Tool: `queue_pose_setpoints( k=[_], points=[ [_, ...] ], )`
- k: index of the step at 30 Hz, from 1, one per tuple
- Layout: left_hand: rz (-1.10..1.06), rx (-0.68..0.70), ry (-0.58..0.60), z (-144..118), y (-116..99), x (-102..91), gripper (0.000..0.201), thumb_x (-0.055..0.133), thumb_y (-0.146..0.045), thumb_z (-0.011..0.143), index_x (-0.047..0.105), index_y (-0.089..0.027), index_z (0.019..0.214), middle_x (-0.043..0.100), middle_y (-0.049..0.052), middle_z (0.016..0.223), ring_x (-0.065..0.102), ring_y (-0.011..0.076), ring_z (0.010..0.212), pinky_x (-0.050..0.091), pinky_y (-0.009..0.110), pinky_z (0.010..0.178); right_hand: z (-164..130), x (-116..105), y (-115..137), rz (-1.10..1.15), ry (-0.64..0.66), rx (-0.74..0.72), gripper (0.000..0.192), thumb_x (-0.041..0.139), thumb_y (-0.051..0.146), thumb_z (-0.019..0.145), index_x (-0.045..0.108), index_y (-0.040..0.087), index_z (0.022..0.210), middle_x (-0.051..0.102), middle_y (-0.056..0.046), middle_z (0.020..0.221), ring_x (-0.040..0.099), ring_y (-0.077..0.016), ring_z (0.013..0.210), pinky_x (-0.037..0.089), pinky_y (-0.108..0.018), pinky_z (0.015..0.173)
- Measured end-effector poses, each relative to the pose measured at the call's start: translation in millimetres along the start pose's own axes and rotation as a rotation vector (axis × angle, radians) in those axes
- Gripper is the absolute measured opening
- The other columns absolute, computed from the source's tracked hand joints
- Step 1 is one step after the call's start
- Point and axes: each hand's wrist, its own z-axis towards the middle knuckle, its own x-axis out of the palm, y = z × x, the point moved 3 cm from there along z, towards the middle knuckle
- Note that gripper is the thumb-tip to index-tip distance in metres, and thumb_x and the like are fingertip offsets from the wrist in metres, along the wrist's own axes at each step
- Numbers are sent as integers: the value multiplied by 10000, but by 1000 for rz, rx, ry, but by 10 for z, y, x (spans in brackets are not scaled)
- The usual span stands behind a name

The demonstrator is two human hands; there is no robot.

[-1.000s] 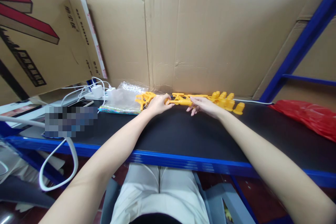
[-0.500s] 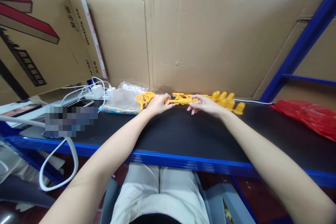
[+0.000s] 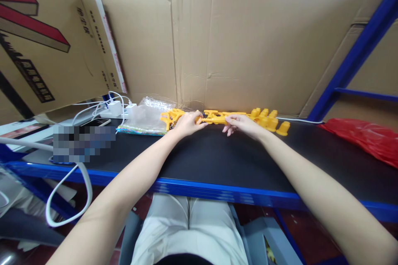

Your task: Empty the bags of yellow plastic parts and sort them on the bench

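two bare hands meet at the far edge of the black bench top (image 3: 217, 161): the left hand (image 3: 186, 123) and right hand (image 3: 244, 124) each pinch one end of a long yellow plastic piece (image 3: 216, 119). four yellow plastic cones (image 3: 269, 120) stand just right. printing on the brown cardboard box (image 3: 40, 49) is unreadable.

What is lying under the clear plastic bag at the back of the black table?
Under the clear plastic bag a colourful printed sheet shows along its front edge; the rest is covered by the bag and cannot be read.
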Motion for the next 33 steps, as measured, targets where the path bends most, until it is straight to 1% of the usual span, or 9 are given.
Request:
queue_pose_setpoints(
  k=[7,14,18,23,29,33],
  points=[
    [17,-10,9,-2,-22,-11,333,603,-464,782,615,-174,943,655,32,738,585,157,650,386,245,604,33,12,-44,62,-41,47,342,602,488,818,576,150,861,705,-87,759,624,-122,543,485,-243,533],
    [15,3,26,-3,-27,-20,308,595,-451,790,611,-184,945,657,31,754,599,164,689,401,247,628,45,32,-71,149,-33,86,316,567,440,859,588,141,961,706,-87,760,634,-136,565,510,-266,579],
    [20,-10,44,1,-30,-28,309,591,-448,793,608,-184,953,661,37,772,605,172,702,415,255,638,47,44,-73,201,-47,116,284,555,403,872,603,139,963,703,-89,777,631,-131,577,505,-260,590],
    [31,-14,87,-3,-9,-6,377,585,-478,792,594,-191,1036,674,60,874,623,195,767,447,283,686,59,55,-87,329,-89,197,205,542,327,883,616,147,947,703,-78,822,636,-122,618,511,-240,612],
    [63,-17,117,-10,54,46,366,589,-363,800,563,-196,1125,659,83,1000,627,218,871,468,320,755,92,66,-129,450,-113,248,145,560,302,870,593,163,895,698,-57,798,624,-109,606,521,-232,626],
    [50,-2,119,-8,69,72,370,576,-350,810,549,-201,1147,643,88,1065,619,219,925,472,333,801,105,63,-158,472,-122,264,165,562,330,868,589,168,860,697,-57,773,620,-112,591,525,-234,608]
  ],
)
